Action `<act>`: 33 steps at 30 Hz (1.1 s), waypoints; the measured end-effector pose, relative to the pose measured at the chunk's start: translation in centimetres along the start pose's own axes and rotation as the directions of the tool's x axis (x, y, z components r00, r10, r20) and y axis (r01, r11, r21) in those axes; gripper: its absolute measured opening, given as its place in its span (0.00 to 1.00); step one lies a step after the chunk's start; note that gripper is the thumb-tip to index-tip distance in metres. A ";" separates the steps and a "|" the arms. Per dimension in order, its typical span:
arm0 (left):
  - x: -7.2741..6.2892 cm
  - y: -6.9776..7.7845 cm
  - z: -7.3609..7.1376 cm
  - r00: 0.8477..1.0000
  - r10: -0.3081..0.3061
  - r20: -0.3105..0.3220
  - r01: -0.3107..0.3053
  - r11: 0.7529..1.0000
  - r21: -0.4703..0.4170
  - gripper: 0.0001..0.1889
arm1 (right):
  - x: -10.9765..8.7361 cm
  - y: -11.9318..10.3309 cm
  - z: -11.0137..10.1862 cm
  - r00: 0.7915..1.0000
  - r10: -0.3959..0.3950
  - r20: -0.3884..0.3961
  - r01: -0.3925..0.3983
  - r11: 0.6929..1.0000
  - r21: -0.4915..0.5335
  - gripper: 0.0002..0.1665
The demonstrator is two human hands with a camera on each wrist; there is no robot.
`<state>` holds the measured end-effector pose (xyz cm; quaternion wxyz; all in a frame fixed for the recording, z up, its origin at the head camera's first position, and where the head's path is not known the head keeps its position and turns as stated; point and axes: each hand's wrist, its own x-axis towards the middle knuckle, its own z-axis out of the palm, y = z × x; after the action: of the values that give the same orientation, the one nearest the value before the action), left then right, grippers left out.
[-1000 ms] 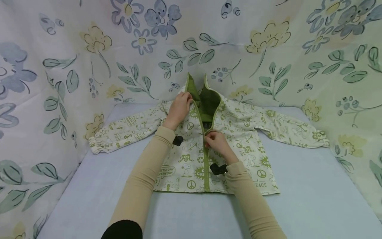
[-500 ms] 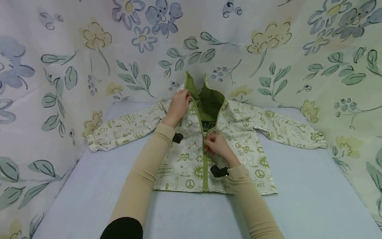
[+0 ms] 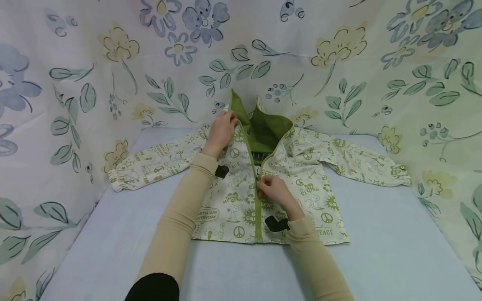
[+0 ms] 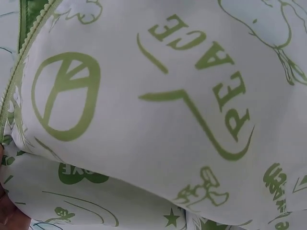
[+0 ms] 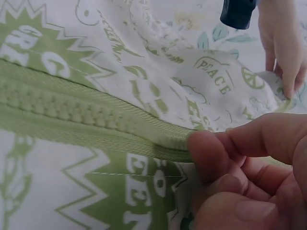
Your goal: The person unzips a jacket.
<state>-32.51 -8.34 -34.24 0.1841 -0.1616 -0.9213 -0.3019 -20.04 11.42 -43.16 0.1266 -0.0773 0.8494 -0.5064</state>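
A flower-printed cloth (image 3: 293,25) fills the top and sides of the head view, behind a smooth pale table (image 3: 233,267). Centre frame lies a white-and-green jacket (image 3: 233,184), its green-lined neck gaping; "DAY EVERYDAY" and "PEACE" are legible. At upper centre the left hand (image 3: 222,129) pinches its edge; lower, the right hand (image 3: 276,191) pinches at the green zipper (image 3: 258,225), whose chunky meshed teeth show clearly only from the right wrist.
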 end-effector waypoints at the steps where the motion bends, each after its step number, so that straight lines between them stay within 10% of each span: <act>1: 0.0 0.0 0.0 1.000 0.001 -0.001 -0.001 1.000 0.000 0.09 | -0.1 0.0 0.0 1.000 -0.001 -0.001 0.001 1.000 0.002 0.14; 33: 0.2 -1.0 -0.6 1.000 -0.023 0.001 0.023 1.000 -0.001 0.09 | -4.2 0.2 1.0 0.999 -0.009 -0.045 0.008 1.000 -0.022 0.08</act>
<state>-32.93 -9.48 -34.18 0.1803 -0.1512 -0.9230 -0.3045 -15.75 11.75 -43.24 0.1046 -0.0708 0.8573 -0.4991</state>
